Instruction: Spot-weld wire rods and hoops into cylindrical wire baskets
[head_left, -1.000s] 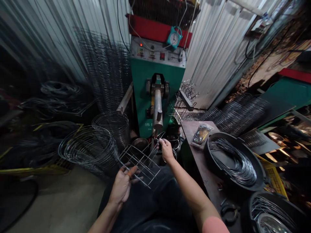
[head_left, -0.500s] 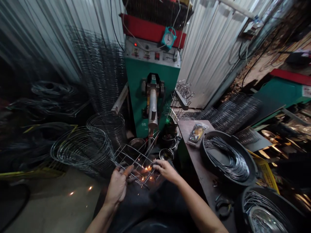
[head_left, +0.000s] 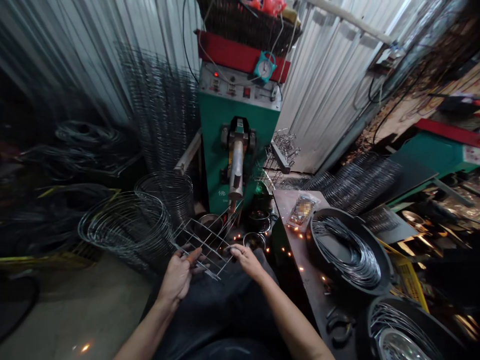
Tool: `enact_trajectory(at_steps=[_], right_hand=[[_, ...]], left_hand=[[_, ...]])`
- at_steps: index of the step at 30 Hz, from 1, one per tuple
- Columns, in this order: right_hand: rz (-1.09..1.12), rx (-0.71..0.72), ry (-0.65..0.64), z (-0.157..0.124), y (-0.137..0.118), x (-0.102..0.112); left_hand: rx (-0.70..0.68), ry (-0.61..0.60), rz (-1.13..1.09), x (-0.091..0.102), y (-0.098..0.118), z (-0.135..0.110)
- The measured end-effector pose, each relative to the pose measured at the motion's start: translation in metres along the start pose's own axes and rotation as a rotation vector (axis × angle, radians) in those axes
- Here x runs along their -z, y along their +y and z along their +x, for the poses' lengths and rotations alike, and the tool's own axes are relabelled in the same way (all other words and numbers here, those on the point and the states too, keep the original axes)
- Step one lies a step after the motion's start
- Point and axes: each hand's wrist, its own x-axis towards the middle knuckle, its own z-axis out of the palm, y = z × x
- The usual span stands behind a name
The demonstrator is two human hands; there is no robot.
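Note:
A flat wire grid (head_left: 204, 242) lies tilted in front of a green spot-welding machine (head_left: 240, 145), its far end under the machine's metal arm (head_left: 236, 172). My left hand (head_left: 178, 277) is closed on the grid's near left edge. My right hand (head_left: 245, 260) pinches the grid's near right corner. Orange sparks are scattered around the grid and over the bench to the right.
Round wire baskets (head_left: 127, 225) lie stacked at the left. At the right, a brown bench (head_left: 300, 250) carries a packet (head_left: 300, 210) and black tubs of coiled wire (head_left: 347, 250). Small metal bowls (head_left: 257, 220) sit under the machine. Corrugated metal walls stand behind.
My right hand came down from the machine arm to the grid's near corner. Sparks first flew at the grid's middle and now scatter further right, onto the bench.

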Motion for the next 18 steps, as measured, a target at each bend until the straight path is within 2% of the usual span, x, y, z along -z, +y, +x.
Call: enact_trajectory(at_steps=[4, 9, 18], right_hand=[[0.080, -0.022, 0.019, -0.002, 0.000, -0.009], [0.048, 0.011, 0.070, -0.001, -0.007, -0.012], [0.194, -0.051, 0.054, -0.002, -0.011, -0.020]], left_hand=[[0.035, -0.025, -0.022, 0.006, -0.001, 0.003], [0.036, 0.005, -0.037, 0.010, -0.002, 0.003], [0.017, 0.017, -0.003, 0.005, 0.009, -0.004]])
